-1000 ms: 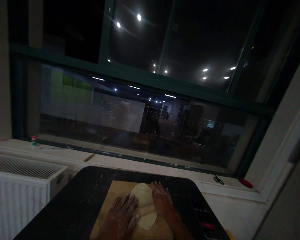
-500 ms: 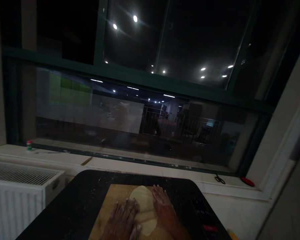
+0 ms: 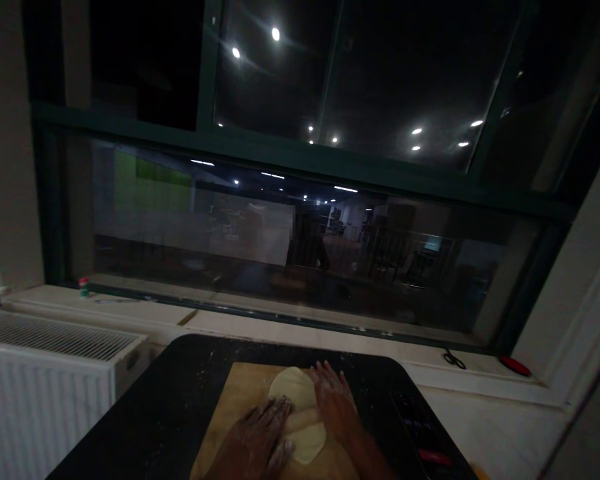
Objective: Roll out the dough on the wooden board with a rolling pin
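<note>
Nearest me, the L hand (image 3: 261, 433), floury, lies open w/ fingers loosely spread over the L end of a pale rolling pin (image 3: 303, 419); the R hand (image 3: 336, 405) is at the other end, fingers out flat. Hands apart from each other, pin bridging them; neither looks closed round it, tho the palms' undersides are hidden. Dough sheet (image 3: 293, 388) is under the pin, on the wooden board (image 3: 233, 397), showing both far & near side of it.

Risks, IMO: uneven push L vs R could skew the pin & leave the dough lopsided; too much weight might thin or tear it; a dry spot w/o flour could make it stick. Board might slide on the dark counter (image 3: 140, 427) if shoved hard.

Edges: dough's far end is close to the board's far edge, so little room fwd. More counter width to the L than R, where a dark device w/ a red strip (image 3: 423, 433) sits by the R edge. Beyond, the windowsill (image 3: 280, 333) holds scissors (image 3: 454, 360), near the R end.
</note>
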`<state>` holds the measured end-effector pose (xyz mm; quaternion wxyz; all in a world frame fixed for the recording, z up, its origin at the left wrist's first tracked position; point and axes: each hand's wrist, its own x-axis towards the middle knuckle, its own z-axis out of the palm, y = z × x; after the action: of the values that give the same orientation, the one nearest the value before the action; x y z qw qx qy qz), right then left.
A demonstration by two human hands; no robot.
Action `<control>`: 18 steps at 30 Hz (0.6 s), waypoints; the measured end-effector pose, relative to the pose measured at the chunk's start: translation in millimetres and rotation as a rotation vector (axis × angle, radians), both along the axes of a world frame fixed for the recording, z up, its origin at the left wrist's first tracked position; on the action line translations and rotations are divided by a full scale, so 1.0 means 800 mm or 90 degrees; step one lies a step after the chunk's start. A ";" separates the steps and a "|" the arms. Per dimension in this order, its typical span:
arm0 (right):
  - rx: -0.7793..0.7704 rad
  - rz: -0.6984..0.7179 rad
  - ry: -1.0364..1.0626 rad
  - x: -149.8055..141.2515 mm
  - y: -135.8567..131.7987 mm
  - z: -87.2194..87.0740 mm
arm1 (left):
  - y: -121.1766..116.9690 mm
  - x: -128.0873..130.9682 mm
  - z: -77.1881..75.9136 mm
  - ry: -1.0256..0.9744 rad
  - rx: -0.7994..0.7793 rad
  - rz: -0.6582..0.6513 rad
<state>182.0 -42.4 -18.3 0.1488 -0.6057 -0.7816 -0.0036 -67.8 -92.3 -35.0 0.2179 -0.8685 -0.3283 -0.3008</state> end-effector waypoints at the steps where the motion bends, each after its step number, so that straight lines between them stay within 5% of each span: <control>1: -0.005 0.011 0.008 -0.008 0.020 0.012 | 0.004 -0.002 0.005 0.001 -0.015 0.005; 5: -0.009 0.138 0.033 -0.035 0.090 0.025 | 0.025 -0.019 0.008 -0.033 -0.053 0.061; 9: -0.037 0.208 0.048 -0.042 0.112 0.022 | 0.037 -0.032 -0.007 -0.070 -0.008 0.125; 14: -0.063 0.156 0.073 -0.013 0.070 0.014 | 0.034 -0.029 -0.021 0.002 0.071 0.095; 18: 0.053 0.102 0.050 0.029 0.009 -0.040 | 0.021 -0.024 -0.027 0.078 0.120 0.053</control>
<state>205.3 -35.5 -50.0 0.2043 -0.5342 -0.8203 -0.0007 -86.7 -75.3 -56.4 0.3307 -0.8464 -0.3205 -0.2675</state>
